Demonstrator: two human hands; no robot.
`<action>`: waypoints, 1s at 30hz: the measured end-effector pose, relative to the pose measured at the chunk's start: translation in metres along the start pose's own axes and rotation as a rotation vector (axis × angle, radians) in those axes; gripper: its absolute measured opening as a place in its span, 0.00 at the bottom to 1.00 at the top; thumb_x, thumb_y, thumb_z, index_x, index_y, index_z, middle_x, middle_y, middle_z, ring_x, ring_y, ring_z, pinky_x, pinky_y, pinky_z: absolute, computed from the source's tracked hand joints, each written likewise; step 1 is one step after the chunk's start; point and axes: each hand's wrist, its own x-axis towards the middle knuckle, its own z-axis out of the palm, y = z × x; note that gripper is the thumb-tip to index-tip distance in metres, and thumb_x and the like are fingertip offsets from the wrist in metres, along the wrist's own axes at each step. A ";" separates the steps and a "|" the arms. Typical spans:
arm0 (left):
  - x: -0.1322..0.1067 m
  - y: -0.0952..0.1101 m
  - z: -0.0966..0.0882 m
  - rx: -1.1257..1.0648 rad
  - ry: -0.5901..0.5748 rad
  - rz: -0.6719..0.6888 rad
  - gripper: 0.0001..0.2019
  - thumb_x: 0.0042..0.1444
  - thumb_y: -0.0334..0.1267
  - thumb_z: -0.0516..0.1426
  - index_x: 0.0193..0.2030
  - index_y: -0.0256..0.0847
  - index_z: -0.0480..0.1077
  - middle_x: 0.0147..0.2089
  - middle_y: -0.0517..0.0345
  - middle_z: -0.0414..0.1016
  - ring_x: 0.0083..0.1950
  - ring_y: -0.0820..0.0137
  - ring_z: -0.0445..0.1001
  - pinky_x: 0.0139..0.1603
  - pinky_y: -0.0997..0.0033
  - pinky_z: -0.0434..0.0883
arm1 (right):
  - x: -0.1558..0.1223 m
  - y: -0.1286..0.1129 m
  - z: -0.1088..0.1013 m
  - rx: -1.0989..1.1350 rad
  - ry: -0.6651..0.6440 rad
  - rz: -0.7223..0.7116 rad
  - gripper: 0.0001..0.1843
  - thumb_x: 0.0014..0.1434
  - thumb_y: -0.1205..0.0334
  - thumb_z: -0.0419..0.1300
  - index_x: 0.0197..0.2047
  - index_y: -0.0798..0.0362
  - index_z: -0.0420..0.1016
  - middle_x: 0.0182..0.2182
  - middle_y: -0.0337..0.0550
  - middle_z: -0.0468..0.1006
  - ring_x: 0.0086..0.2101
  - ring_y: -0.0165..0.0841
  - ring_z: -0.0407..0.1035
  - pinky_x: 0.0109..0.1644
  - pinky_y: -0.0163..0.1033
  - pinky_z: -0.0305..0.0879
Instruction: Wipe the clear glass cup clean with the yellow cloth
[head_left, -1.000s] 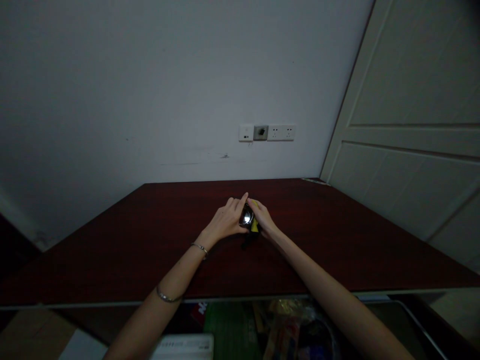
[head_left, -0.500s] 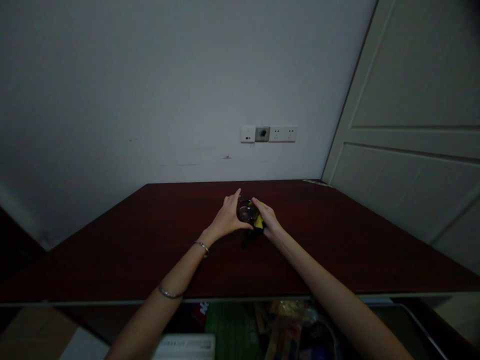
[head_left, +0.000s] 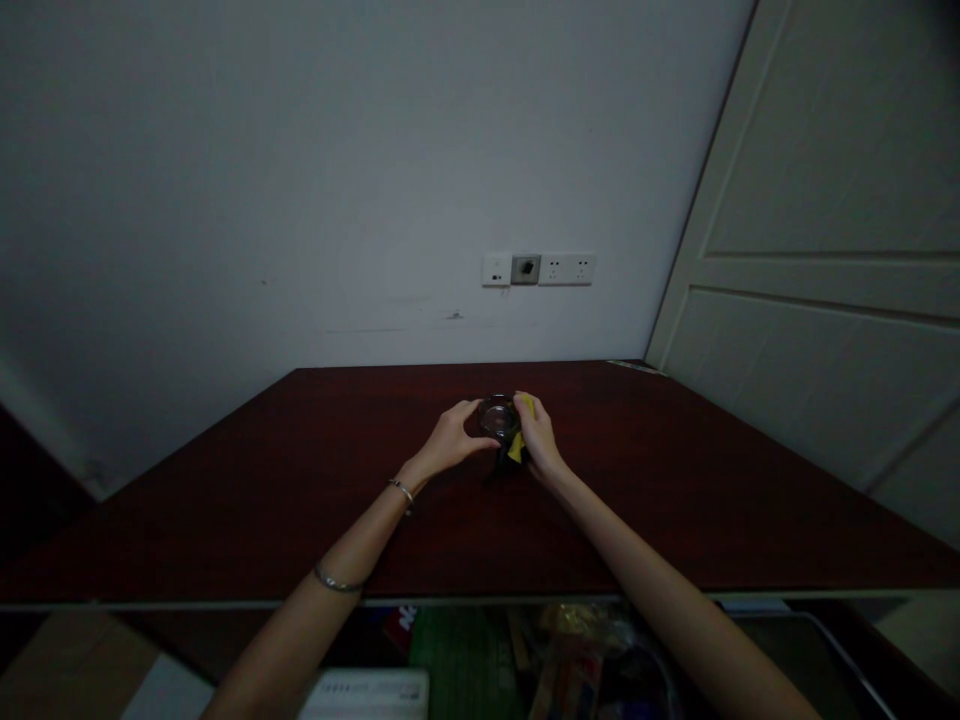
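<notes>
A small round glass dish (head_left: 496,417) stands near the middle of a dark red-brown table (head_left: 300,500). My left hand (head_left: 450,443) curls round its left side, fingers wrapped on the rim. My right hand (head_left: 537,440) is closed on a yellow cloth (head_left: 520,444) and presses it against the dish's right side. Part of the cloth hangs down dark below the hand. Two thin bracelets sit on my left forearm.
A white wall with a row of sockets (head_left: 538,268) rises behind the table. A pale panelled door (head_left: 825,250) stands at the right. Below the table's near edge lie a green pack (head_left: 457,660), bags and a white box (head_left: 371,692).
The dish has been turned from tilted toward me to more upright on the table. My left fingers have closed round it, and my right hand has shifted the cloth along its right side.
</notes>
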 end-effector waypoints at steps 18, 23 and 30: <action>0.001 -0.014 -0.008 -0.092 -0.229 -0.106 0.40 0.35 0.45 0.66 0.57 0.39 0.60 0.46 0.50 0.66 0.45 0.65 0.67 0.48 0.60 0.66 | 0.014 0.004 -0.009 -0.124 -0.256 0.182 0.26 0.46 0.41 0.57 0.36 0.55 0.75 0.25 0.41 0.76 0.24 0.31 0.67 0.27 0.35 0.63; 0.000 -0.004 -0.004 -0.119 -0.067 -0.046 0.26 0.44 0.41 0.62 0.52 0.39 0.64 0.47 0.50 0.68 0.47 0.65 0.69 0.48 0.60 0.68 | 0.013 0.001 -0.003 0.120 -0.047 0.232 0.21 0.45 0.45 0.60 0.34 0.53 0.74 0.25 0.39 0.75 0.22 0.29 0.66 0.25 0.35 0.64; -0.005 0.005 0.015 0.057 0.039 0.018 0.37 0.38 0.41 0.66 0.56 0.37 0.58 0.54 0.46 0.63 0.57 0.60 0.62 0.58 0.56 0.60 | 0.007 0.013 0.001 0.059 0.077 0.090 0.20 0.46 0.48 0.59 0.36 0.54 0.72 0.33 0.41 0.76 0.35 0.32 0.69 0.37 0.34 0.65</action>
